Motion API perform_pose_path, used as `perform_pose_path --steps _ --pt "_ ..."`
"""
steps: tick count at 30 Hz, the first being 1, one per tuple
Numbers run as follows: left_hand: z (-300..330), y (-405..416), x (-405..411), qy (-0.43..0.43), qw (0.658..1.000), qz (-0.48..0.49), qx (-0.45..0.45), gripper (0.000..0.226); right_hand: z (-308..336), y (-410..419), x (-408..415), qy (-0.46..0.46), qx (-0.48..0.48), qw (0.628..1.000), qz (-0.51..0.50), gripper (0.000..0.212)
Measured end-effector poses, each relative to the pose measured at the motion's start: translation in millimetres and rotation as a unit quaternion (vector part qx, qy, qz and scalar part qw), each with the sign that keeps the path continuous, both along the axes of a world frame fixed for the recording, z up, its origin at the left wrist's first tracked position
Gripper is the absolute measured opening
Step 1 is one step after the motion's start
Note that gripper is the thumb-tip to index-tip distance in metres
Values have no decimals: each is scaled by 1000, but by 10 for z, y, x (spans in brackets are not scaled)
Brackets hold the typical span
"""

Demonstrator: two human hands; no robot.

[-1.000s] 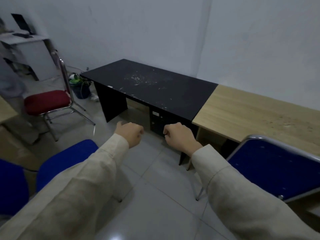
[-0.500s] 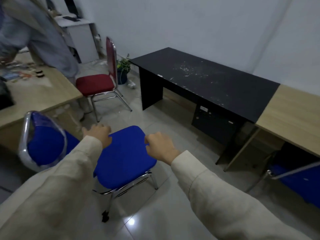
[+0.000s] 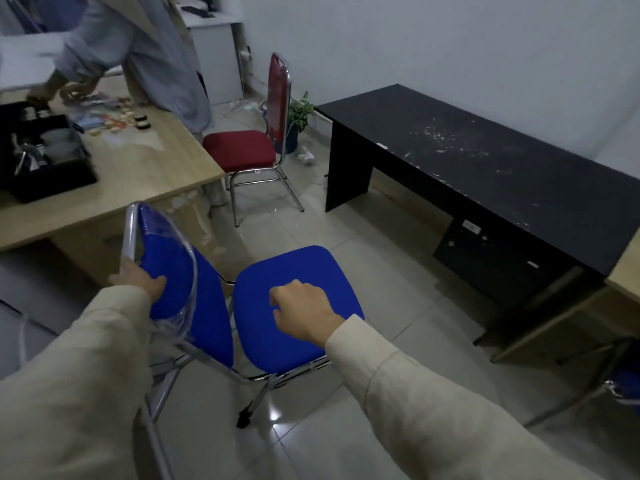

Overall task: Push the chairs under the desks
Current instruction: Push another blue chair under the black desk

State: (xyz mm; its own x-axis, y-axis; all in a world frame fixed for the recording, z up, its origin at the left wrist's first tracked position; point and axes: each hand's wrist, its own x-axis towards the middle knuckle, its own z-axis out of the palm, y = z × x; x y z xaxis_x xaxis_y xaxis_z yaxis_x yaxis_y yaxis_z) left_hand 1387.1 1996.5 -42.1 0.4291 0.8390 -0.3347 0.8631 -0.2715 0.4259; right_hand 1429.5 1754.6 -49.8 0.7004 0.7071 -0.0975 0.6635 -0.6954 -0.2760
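Head view: blue chair [image 3: 294, 306] stands on the tile floor [image 3: 381, 393] in the middle of the room, well apart from the black desk [image 3: 502, 168] at right, not under it. Seat faces the desk, backrest twd the person's left.

L hand [image 3: 138, 280] grips the backrest's left edge, thumb on the blue pad, fingers wrapped behind the chrome frame. R hand [image 3: 304, 313] hovers over or rests on the seat, loosely curled, holding nothing; can't tell if it touches.

Red chair [image 3: 249, 147] stands further back, betw the wood desk [image 3: 145, 174] at left and the black desk's near end, also not pushed in. 2nd blue chair [image 3: 623, 382] only partly in frame at right edge, beside another wood desk [image 3: 623, 275] that butts against the black one.

Another person [image 3: 138, 39] leans over the left wood desk, which carries a black box [image 3: 38, 157] and small clutter. Potted plant [image 3: 299, 116] behind the red chair.
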Motion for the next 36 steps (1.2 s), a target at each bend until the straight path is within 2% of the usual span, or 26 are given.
perform_pose_path --steps 5,9,12,17,21,24,27,30,36 --pt "-54 20 152 -41 996 76 -8 66 -57 107 63 21 -5 1000 -6 21" --pt "-121 10 167 -52 996 70 24 57 -103 108 112 38 -6 999 -12 22" --pt "-130 -8 152 -62 995 80 20 60 -131 84 128 47 -6 999 -17 22" --pt "-16 36 79 -2 999 33 -3 74 -159 14 100 64 -4 998 -16 25" --pt "39 -51 50 28 998 27 -53 68 -134 9 56 79 22 997 -10 25" --pt "99 -325 52 17 989 28 -145 52 -75 10 35 98 46 994 -12 28" --pt "174 -765 51 -33 963 66 -259 49 -35 -71 1 130 62 989 -20 35" --pt "246 -1230 93 -37 934 104 -341 51 -54 -225 -62 171 61 983 -32 44" --pt "198 -1915 316 27 928 -32 -371 57 -43 -775 38 205 65 973 -79 33"
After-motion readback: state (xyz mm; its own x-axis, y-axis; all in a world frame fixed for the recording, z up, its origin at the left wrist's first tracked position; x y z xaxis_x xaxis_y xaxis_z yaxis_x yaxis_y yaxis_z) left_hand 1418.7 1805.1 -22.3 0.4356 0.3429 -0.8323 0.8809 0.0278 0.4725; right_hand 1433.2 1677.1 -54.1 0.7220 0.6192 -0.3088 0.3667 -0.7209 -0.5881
